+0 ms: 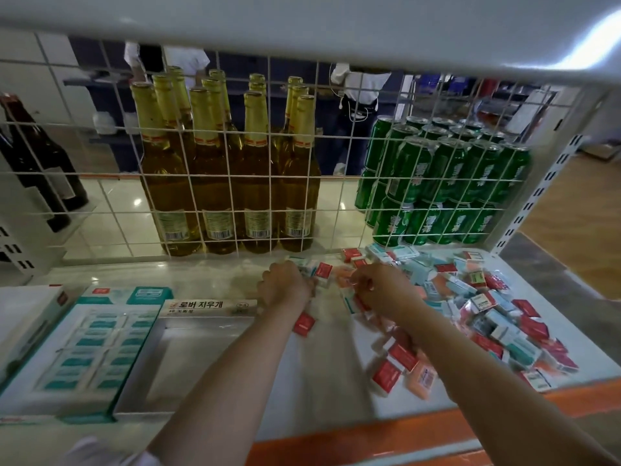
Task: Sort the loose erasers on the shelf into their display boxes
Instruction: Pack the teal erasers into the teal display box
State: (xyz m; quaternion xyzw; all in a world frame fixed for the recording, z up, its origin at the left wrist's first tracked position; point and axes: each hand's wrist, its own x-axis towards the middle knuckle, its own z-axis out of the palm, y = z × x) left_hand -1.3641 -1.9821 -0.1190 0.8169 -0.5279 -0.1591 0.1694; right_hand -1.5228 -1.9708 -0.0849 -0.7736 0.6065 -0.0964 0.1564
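A heap of loose erasers [487, 311] in red, teal and orange wrappers covers the right side of the white shelf [302, 381]. My left hand [285, 285] is at the back of the shelf, its curled fingers gripping a few erasers [317, 270]. Just right of it, my right hand [379, 289] pinches an orange eraser [346, 280] at the heap's left edge. A single red eraser [304, 324] lies beside my left forearm. The teal display box [84, 348] at the left holds rows of teal erasers. Beside it stands a grey display box [201, 351] with a Korean label, its inside bare.
A white wire grid [268, 183] closes the shelf's back; behind it stand amber bottles [228, 169], green cans [443, 183] and dark bottles [37, 163]. A white box [27, 317] sits far left. The shelf's front edge is orange [369, 435]. People stand in the background.
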